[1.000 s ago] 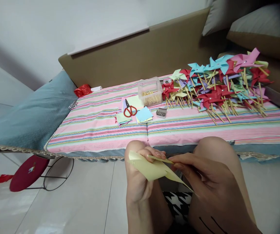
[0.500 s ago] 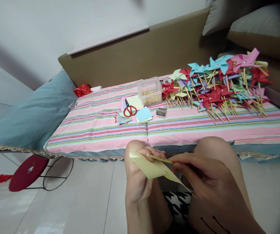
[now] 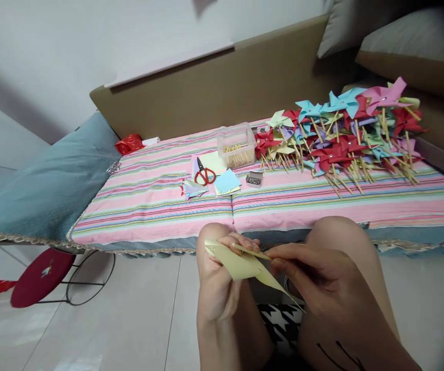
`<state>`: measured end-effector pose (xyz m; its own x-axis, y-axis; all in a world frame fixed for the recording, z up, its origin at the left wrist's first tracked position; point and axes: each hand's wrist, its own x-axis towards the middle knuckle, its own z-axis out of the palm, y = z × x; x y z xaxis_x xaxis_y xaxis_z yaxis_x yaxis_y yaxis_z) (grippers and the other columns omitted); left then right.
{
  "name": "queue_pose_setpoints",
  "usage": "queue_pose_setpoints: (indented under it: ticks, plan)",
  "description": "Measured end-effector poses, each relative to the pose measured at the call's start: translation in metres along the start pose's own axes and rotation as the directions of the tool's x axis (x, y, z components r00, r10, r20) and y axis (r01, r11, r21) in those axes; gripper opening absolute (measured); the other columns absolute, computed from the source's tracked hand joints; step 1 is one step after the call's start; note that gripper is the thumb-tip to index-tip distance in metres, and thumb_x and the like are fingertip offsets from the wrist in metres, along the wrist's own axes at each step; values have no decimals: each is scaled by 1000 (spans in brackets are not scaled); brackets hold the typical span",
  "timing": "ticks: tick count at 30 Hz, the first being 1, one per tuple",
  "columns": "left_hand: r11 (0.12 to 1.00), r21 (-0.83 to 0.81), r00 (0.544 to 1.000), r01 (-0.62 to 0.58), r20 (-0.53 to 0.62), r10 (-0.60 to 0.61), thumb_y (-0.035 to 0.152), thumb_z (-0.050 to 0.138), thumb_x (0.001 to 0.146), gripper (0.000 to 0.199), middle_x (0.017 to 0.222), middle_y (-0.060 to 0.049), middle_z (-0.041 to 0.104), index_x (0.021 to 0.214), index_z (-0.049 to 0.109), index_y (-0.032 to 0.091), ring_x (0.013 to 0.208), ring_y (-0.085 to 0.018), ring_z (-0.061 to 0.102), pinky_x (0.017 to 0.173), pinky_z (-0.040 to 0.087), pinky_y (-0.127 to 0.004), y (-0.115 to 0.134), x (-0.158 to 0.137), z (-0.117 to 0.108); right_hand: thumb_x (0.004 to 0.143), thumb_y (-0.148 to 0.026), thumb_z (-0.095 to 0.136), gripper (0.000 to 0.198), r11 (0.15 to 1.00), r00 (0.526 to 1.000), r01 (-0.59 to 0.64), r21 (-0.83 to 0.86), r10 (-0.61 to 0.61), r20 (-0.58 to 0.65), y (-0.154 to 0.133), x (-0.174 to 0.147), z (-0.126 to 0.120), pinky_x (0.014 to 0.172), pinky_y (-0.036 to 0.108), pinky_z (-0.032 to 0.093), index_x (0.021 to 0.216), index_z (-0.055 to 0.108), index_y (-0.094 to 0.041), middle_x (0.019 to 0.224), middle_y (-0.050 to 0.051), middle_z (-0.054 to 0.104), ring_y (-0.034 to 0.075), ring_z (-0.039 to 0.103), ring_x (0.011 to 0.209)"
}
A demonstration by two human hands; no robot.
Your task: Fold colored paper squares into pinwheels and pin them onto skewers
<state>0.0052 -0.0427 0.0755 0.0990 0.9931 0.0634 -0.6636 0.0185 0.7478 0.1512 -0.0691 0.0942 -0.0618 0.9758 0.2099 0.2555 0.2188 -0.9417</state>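
Left hand [image 3: 222,291], fingers gripping a folded pale yellow paper [image 3: 241,264] near the knees [image 3: 338,232]; right hand [image 3: 332,286], thumb and forefinger pinching its raised edge; beyond, pinwheels [image 3: 332,155] heaped on a striped cover [image 3: 140,206].

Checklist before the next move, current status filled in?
1. Left hand holding yellow paper: ok.
2. Right hand pinching pale strip: ok.
3. Pale strip is a stick, not a paper edge: cannot tell, fingers partly cover it.
4. A hand free: not ok, both occupied.
5. Small box open: ok, lid up.
6. Scissors set down: ok, lying on the paper sheets.
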Motion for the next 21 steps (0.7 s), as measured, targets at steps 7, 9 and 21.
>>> queue_pose_setpoints:
  ticks: [7, 9, 21]
  plan:
    - [1000, 7, 999, 19, -48, -18, 22, 79, 66, 14, 73, 1, 61, 68, 65, 19, 72, -12, 60, 90, 49, -32, 2, -1, 2, 86, -18, 55, 19, 1000, 1000, 9, -13, -9, 7, -1, 0, 1, 63, 22, 54, 91, 74, -23, 83, 3, 75, 15, 68, 70]
    - [1000, -10, 998, 28, -51, -28, 21, 80, 64, 16, 73, 1, 62, 67, 64, 19, 73, -12, 60, 91, 49, -32, 1, -1, 3, 87, -20, 55, 19, 1000, 1000, 9, -13, -9, 3, -1, 0, 1, 62, 22, 54, 92, 73, -23, 84, 3, 75, 16, 68, 71]
    - [989, -141, 999, -39, -34, 34, 21, 78, 68, 19, 67, 6, 62, 77, 62, 24, 65, -8, 59, 79, 51, -27, -8, 1, 3, 89, -19, 52, 20, 1000, 999, 22, -3, -22, 36, -4, -3, 0, 65, 21, 53, 96, 70, -24, 86, 1, 72, 14, 67, 73]
